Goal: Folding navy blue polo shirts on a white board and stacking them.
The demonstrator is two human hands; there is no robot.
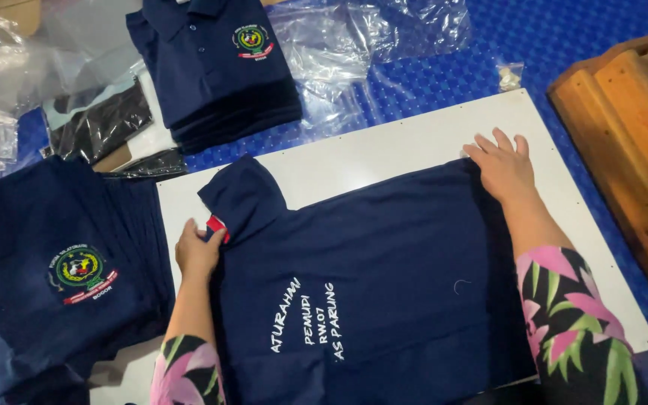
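Across the middle of the frame lay a navy polo shirt point(384, 292), back side up, spread on a white board point(384, 150) over a blue patterned surface point(564, 37). White lettering ran sideways along the shirt's lower centre. At centre left, left hand point(198, 251) closed on the folded sleeve edge, fingers pinched together beside a small red tab point(217, 224). At right of centre, right hand point(502, 166) pressed flat on the shirt's far edge, fingers spread apart, touching both cloth and board, gripping nothing. Both forearms in floral sleeves of pink, green and black, entering from the bottom of the frame.

At the far left, partly over the board's edge, rested another navy shirt point(54, 277), front up, with a round green and yellow badge on its chest. At the upper centre stood a neat stack of folded navy shirts point(219, 67), a similar badge on the top one. Beside that stack, toward upper right, lay crumpled clear plastic bags point(354, 45). At upper left, more clear plastic and a dark bagged item point(99, 124). Near the board's upper right corner sat a small clear packet point(509, 75). Along the right edge ran a wooden furniture piece point(631, 142), well apart from the shirt.
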